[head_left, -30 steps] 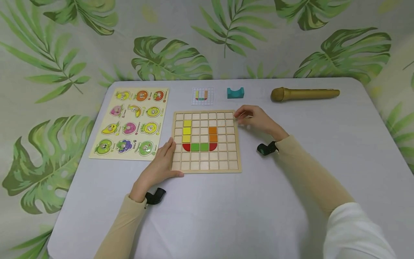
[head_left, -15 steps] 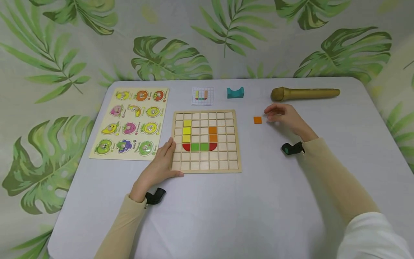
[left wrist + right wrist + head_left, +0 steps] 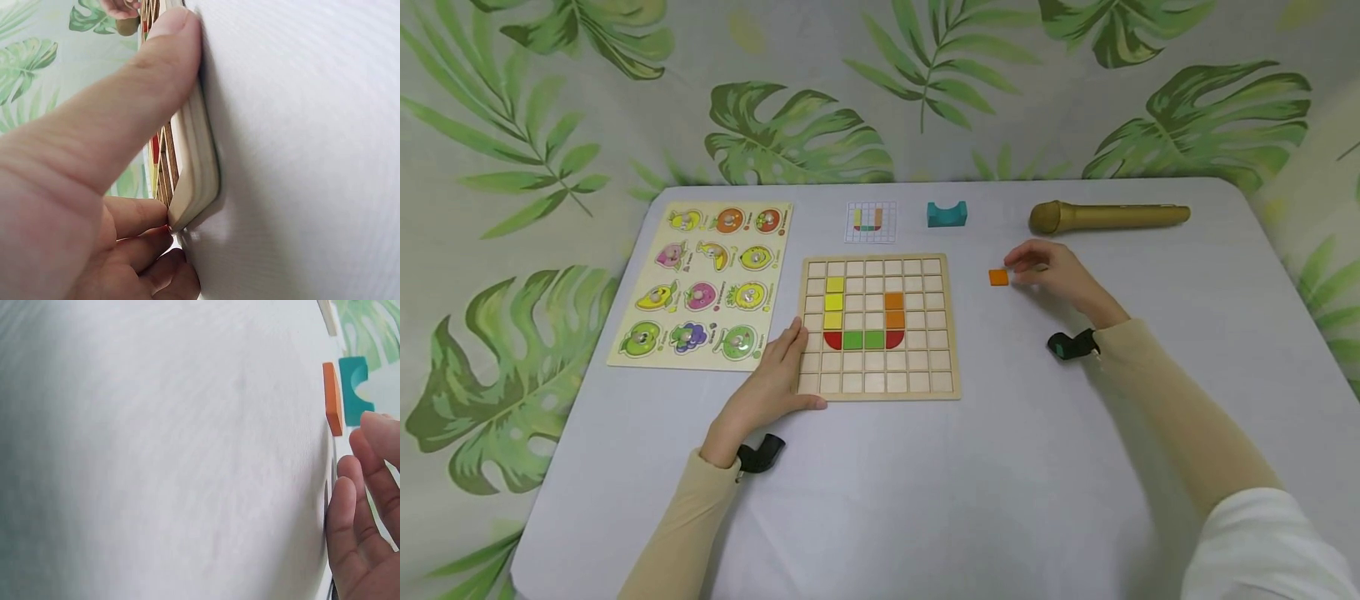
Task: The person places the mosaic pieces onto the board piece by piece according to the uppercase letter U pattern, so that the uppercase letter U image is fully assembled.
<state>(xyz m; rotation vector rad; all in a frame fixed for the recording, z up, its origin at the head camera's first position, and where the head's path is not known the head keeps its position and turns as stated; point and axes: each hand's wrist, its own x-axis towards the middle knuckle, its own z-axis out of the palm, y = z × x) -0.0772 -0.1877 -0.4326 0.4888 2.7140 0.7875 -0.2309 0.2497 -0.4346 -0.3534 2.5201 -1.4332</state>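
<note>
My left hand (image 3: 767, 383) holds the near left corner of a wooden grid board (image 3: 927, 360), fingers along its left side and thumb across its near edge; the left wrist view shows the thumb (image 3: 119, 106) on the rim. Yellow tiles (image 3: 833, 302), green tiles (image 3: 852, 341), red rounded corner tiles (image 3: 895, 339) and orange tiles (image 3: 893, 311) form a U in the grid. Right of the board, a loose orange square tile (image 3: 997, 277) lies on the table. Beside it my right hand (image 3: 1052, 271) hovers with fingers loosely bent, a small gap from the tile in the right wrist view.
A small pattern card (image 3: 887, 235) showing a U lies behind the board. Near it stands a teal notched block (image 3: 947, 215). At the back right is a brown microphone-shaped object (image 3: 1112, 217). A fruit peg puzzle (image 3: 700, 362) lies at the left.
My right hand has moved right from the board's far right corner, uncovering the orange tile, then edged slightly back left toward it. The left hand and the board have stayed put.
</note>
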